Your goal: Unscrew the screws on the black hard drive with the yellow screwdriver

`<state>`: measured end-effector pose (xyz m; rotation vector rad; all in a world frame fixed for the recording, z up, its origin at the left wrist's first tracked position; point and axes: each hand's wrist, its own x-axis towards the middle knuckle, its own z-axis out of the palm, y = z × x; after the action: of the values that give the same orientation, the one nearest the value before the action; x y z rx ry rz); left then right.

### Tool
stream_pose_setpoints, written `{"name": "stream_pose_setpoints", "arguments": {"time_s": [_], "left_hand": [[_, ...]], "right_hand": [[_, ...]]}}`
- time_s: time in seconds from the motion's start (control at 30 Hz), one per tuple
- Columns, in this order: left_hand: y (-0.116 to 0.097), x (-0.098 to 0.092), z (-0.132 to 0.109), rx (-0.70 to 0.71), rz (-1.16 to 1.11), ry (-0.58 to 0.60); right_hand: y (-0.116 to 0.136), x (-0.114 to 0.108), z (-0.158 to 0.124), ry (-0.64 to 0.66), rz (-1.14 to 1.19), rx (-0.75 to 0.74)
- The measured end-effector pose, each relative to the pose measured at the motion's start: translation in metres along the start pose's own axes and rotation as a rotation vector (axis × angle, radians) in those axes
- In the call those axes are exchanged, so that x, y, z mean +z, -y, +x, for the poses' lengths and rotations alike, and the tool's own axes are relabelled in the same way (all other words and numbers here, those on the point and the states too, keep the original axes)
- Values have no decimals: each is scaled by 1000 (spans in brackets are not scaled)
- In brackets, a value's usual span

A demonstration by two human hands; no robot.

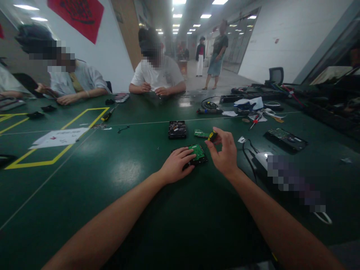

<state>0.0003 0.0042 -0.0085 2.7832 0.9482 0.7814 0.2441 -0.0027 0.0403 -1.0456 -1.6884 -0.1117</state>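
A hard drive (199, 153) with a green circuit board on top lies on the green table (135, 210) in front of me. My left hand (177, 164) holds it from the left, fingers across the board and thumb along the near edge. Between thumb and fingers, my right hand (223, 150) pinches the black and yellow handle of a screwdriver (212, 136), just above the drive's right side. Its tip is hard to make out. Behind the screwdriver is a loose green circuit board (201, 133). Another hard drive (177, 129) lies just beyond my left hand.
To the right are a third hard drive (287, 140), a partly blurred pale device (261, 159) with a black cable, and a red screwdriver (255, 120). Another yellow screwdriver (107, 116) and a paper sheet (59, 137) lie left. Across the table a person (160, 77) handles something small.
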Motion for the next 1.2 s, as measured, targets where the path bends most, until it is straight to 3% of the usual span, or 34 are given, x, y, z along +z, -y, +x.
{"name": "stream_pose_setpoints", "arguments": {"time_s": [0.67,1.2], "left_hand": [[-1,-1,0,-12,-9,12],[-2,-2,1,-6,0,7]], "right_hand": [[-4,2,-2,133,160,53],[-2,-1,1,45,43,5]]}}
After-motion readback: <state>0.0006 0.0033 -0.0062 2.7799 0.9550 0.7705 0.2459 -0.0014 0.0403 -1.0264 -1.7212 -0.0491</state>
